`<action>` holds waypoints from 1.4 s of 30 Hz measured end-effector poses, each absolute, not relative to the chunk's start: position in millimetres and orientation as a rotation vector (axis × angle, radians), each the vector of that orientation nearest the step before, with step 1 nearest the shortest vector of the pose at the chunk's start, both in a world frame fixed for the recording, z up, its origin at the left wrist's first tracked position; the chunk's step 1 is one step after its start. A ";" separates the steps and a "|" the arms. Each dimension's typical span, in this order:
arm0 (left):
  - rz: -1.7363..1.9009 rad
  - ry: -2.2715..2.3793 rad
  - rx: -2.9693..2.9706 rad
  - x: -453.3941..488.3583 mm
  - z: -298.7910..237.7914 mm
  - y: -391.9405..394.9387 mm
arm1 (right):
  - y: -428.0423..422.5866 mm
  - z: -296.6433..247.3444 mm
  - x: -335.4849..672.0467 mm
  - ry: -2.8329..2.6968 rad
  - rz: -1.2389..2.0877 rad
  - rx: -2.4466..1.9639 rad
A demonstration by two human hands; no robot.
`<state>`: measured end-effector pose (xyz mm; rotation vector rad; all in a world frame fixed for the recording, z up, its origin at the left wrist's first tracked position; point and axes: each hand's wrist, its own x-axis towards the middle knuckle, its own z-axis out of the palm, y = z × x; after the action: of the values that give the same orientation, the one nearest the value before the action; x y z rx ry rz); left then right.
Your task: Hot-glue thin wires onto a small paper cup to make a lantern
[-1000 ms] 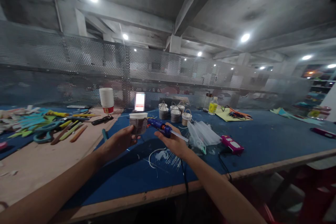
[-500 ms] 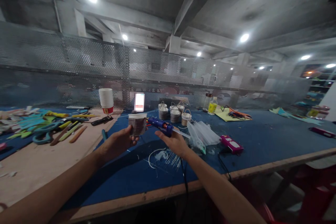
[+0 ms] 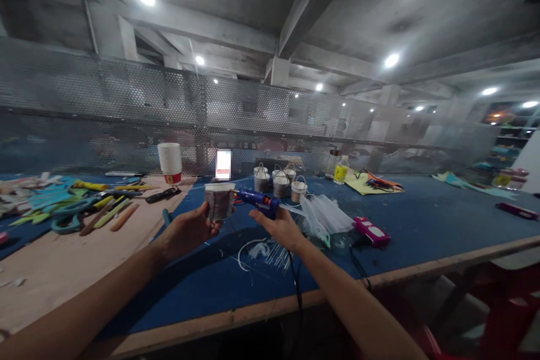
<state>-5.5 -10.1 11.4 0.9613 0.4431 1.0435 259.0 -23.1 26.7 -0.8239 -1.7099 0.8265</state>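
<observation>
My left hand (image 3: 189,230) grips a small paper cup (image 3: 219,201) wrapped in a brownish covering, held upright above the blue table (image 3: 422,219). My right hand (image 3: 280,225) is closed round a blue glue gun (image 3: 258,201) with a clear glue stick poking out at the back. The gun's nozzle points left and sits at the cup's right side. Its black cord (image 3: 295,281) drops over the table's front edge.
Several finished little cup-baskets (image 3: 278,180) stand behind my hands. A stack of white cups (image 3: 170,161), clear plastic bags (image 3: 324,214), a pink power strip (image 3: 372,232), scissors and coloured foam pieces (image 3: 71,208) lie around. A perforated metal screen (image 3: 126,107) backs the table.
Both hands have lifted slightly and drifted left with the cup and glue gun; the nozzle stays at the cup's side.
</observation>
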 end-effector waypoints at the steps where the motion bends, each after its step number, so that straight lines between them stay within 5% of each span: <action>1: 1.044 0.432 0.967 -5.5 11.9 -10.6 | -23.0 26.8 259.2 -1.701 0.836 -0.827; 11: 1.057 0.439 0.934 -3.4 17.5 -16.0 | -12.8 19.4 263.1 -1.733 0.733 -0.884; 21: 1.145 0.557 0.959 -5.2 13.1 -7.4 | 2.4 6.9 268.7 -2.092 0.004 -1.649; 34: 1.249 0.625 1.133 -1.3 10.9 -5.7 | 10.6 -1.3 272.7 -2.158 -0.080 -1.744; 42: 1.340 0.779 1.174 6.1 14.4 -5.7 | 7.7 27.1 210.6 -1.841 0.771 -0.859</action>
<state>6.1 -5.7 14.4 1.1741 0.7789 1.3396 210.6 7.7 27.1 -0.8591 -1.8405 0.7707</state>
